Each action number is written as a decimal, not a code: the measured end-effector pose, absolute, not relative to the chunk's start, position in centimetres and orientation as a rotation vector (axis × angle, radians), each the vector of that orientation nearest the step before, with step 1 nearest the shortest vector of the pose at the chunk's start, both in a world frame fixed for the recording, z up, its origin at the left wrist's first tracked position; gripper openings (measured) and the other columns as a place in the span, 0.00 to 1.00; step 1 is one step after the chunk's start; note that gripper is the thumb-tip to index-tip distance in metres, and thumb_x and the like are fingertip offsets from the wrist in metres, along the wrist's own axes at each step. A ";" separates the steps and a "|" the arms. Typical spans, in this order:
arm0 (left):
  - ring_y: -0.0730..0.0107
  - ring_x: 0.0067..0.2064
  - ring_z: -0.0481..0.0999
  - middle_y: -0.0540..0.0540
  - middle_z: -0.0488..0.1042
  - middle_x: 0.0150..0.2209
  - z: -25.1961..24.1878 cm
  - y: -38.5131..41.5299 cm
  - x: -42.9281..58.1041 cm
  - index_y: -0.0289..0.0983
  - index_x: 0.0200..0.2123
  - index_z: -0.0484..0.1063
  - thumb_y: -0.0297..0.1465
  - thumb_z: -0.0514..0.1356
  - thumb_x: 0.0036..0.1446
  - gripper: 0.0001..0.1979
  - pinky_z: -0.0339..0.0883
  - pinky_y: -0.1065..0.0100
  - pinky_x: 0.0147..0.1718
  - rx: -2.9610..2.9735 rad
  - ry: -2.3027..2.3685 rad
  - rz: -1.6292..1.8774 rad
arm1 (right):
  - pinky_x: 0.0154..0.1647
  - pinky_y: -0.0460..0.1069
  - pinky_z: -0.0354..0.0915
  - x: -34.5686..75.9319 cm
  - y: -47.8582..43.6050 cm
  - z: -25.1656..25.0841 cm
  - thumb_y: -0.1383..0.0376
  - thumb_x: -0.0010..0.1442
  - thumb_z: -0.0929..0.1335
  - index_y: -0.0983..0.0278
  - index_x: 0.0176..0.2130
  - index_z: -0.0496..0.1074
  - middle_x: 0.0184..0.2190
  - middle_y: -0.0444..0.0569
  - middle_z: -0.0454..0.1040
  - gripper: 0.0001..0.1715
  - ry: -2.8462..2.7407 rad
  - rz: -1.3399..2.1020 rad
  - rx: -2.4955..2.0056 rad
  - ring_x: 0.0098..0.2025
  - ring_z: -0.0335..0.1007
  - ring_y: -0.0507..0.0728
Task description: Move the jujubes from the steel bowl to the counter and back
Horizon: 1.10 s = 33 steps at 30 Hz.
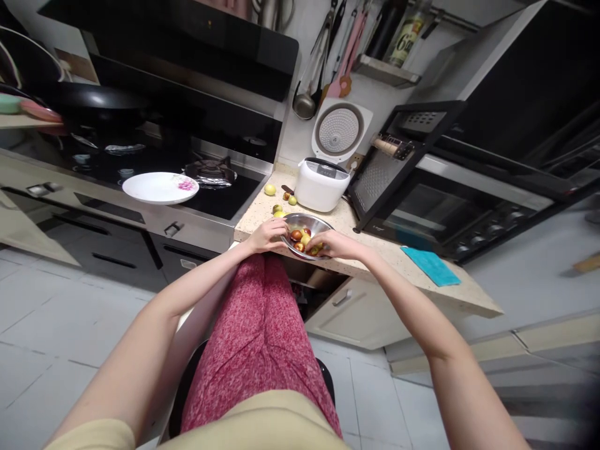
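A shiny metal bowl stands at the counter's front edge, just beyond my knees. In it lie several small round fruits, red-brown and yellow-green, which look like fresh jujubes. My left hand grips the bowl's left rim, its fingers bent over the edge. From the right, my right hand reaches into the bowl with curled fingers on a yellowish jujube. Loose fruits, among them a pale green one, lie on the counter behind the bowl, beside a small dark-handled knife.
An open white rice cooker stands behind the bowl. A white plate with pink flowers rests over the front of the black stove. At right are an oven and a folded turquoise cloth. Utensils hang on the wall.
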<state>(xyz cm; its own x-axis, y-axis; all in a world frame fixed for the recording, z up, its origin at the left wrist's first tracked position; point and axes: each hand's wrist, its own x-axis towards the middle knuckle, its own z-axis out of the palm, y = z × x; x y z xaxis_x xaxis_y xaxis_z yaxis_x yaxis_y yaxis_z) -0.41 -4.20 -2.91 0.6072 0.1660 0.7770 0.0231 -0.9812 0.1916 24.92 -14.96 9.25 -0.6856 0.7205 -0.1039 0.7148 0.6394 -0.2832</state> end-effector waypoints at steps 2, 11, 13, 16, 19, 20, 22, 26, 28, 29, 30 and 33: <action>0.59 0.46 0.79 0.39 0.80 0.39 -2.9 -4.2 -0.4 0.35 0.36 0.76 0.59 0.50 0.67 0.32 0.67 0.53 0.59 2.686 0.175 1.293 | 0.54 0.51 0.71 25.0 -14.9 9.1 0.81 0.55 0.69 0.60 0.49 0.83 0.48 0.49 0.84 0.28 -2.830 0.485 -1.246 0.49 0.81 0.59; 0.60 0.45 0.78 0.41 0.80 0.38 -2.5 -4.4 -0.8 0.35 0.35 0.76 0.55 0.49 0.70 0.30 0.70 0.55 0.56 2.897 0.170 1.365 | 0.52 0.50 0.72 25.6 -14.6 8.4 0.82 0.55 0.68 0.60 0.49 0.83 0.48 0.49 0.85 0.28 -2.741 0.562 -1.171 0.48 0.81 0.59; 0.61 0.43 0.78 0.42 0.79 0.37 -2.3 -4.5 -1.0 0.35 0.34 0.75 0.54 0.48 0.71 0.30 0.70 0.55 0.57 2.918 0.172 1.373 | 0.54 0.50 0.71 25.8 -14.3 8.2 0.80 0.57 0.70 0.60 0.49 0.83 0.48 0.50 0.84 0.25 -2.733 0.574 -1.121 0.49 0.81 0.59; 0.64 0.40 0.78 0.42 0.78 0.35 -2.2 -4.5 -1.2 0.34 0.34 0.74 0.54 0.47 0.71 0.31 0.71 0.55 0.56 2.918 0.151 1.393 | 0.53 0.50 0.71 26.2 -13.5 8.2 0.73 0.61 0.72 0.61 0.50 0.83 0.49 0.51 0.84 0.19 -2.712 0.659 -1.022 0.49 0.81 0.59; 0.64 0.41 0.78 0.43 0.78 0.35 -2.3 -4.5 -1.4 0.34 0.34 0.74 0.54 0.48 0.71 0.30 0.71 0.54 0.57 2.916 0.138 1.384 | 0.52 0.50 0.72 26.6 -12.6 8.9 0.64 0.63 0.75 0.61 0.51 0.82 0.49 0.52 0.84 0.16 -2.648 0.719 -0.985 0.48 0.81 0.59; 0.64 0.41 0.78 0.43 0.78 0.35 -2.3 -4.5 -1.4 0.34 0.34 0.74 0.54 0.48 0.71 0.30 0.71 0.54 0.57 2.909 0.134 1.388 | 0.52 0.51 0.72 26.7 -12.1 9.2 0.61 0.63 0.75 0.61 0.51 0.82 0.48 0.52 0.84 0.16 -2.615 0.715 -0.980 0.48 0.81 0.60; 0.64 0.40 0.78 0.43 0.78 0.34 -2.4 -4.6 -1.3 0.34 0.34 0.73 0.54 0.49 0.70 0.30 0.71 0.53 0.58 2.885 0.128 1.394 | 0.50 0.52 0.73 26.7 -10.7 9.7 0.57 0.65 0.74 0.62 0.49 0.83 0.46 0.53 0.85 0.15 -2.537 0.687 -0.962 0.46 0.81 0.60; 0.65 0.39 0.78 0.44 0.78 0.33 -2.4 -4.9 -1.0 0.35 0.33 0.73 0.55 0.50 0.69 0.30 0.71 0.54 0.58 2.812 0.122 1.418 | 0.48 0.53 0.73 26.0 -6.3 9.7 0.58 0.69 0.70 0.64 0.44 0.83 0.42 0.53 0.85 0.14 -2.395 0.552 -0.932 0.44 0.81 0.60; 0.65 0.40 0.79 0.44 0.79 0.34 -2.3 -5.0 -0.8 0.35 0.33 0.73 0.56 0.51 0.69 0.30 0.71 0.55 0.58 2.775 0.116 1.426 | 0.46 0.53 0.73 25.3 -3.6 9.2 0.59 0.70 0.69 0.64 0.43 0.82 0.42 0.53 0.84 0.13 -2.373 0.473 -0.909 0.43 0.80 0.60; 0.65 0.40 0.79 0.44 0.79 0.34 -2.3 -5.1 -0.8 0.35 0.34 0.73 0.56 0.51 0.69 0.29 0.71 0.55 0.58 2.758 0.108 1.435 | 0.46 0.53 0.73 24.8 -2.2 8.8 0.60 0.70 0.69 0.64 0.43 0.82 0.42 0.54 0.84 0.13 -2.381 0.444 -0.887 0.43 0.80 0.60; 0.65 0.40 0.79 0.44 0.79 0.34 -2.3 -5.1 -0.7 0.35 0.34 0.73 0.55 0.52 0.69 0.29 0.71 0.55 0.59 2.746 0.099 1.445 | 0.46 0.53 0.73 24.4 -0.9 8.4 0.61 0.70 0.69 0.64 0.44 0.82 0.43 0.54 0.84 0.12 -2.403 0.419 -0.857 0.44 0.80 0.60; 0.65 0.40 0.80 0.45 0.79 0.33 -2.1 -5.0 -0.7 0.35 0.34 0.73 0.53 0.55 0.68 0.26 0.71 0.55 0.59 2.737 0.068 1.457 | 0.51 0.56 0.73 23.3 2.4 7.2 0.63 0.69 0.69 0.64 0.46 0.81 0.44 0.55 0.83 0.11 -2.508 0.360 -0.745 0.47 0.79 0.61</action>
